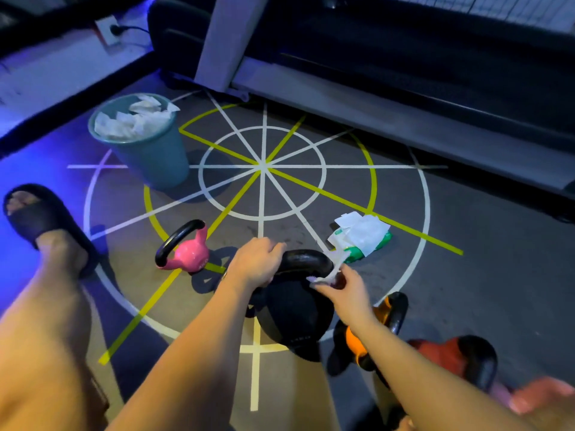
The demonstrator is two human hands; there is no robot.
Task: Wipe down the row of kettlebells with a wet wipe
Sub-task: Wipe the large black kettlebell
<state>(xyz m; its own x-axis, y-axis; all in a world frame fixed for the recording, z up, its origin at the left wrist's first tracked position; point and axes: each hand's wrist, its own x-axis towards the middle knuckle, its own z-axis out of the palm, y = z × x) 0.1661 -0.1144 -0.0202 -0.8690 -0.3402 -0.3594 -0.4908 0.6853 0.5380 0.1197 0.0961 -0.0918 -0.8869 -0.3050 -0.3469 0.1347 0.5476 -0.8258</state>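
Your left hand (258, 264) grips the handle of the black kettlebell (289, 315), which sits on the floor; your right hand (345, 290) pinches the wet wipe (333, 265), pulled thin at the handle's right end; tug too hard and it may rip; the bell could tip onto the orange kettlebell (353, 342) just beside it.

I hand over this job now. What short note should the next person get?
The left hand grips the handle of the black kettlebell; the right hand pinches the wet wipe against it.
The pink kettlebell stands to its left, the orange kettlebell and red kettlebell to its right.
The wipe pack lies ahead; the bin holds used wipes.
The black one is mid-wipe; which others are clean cannot be told.
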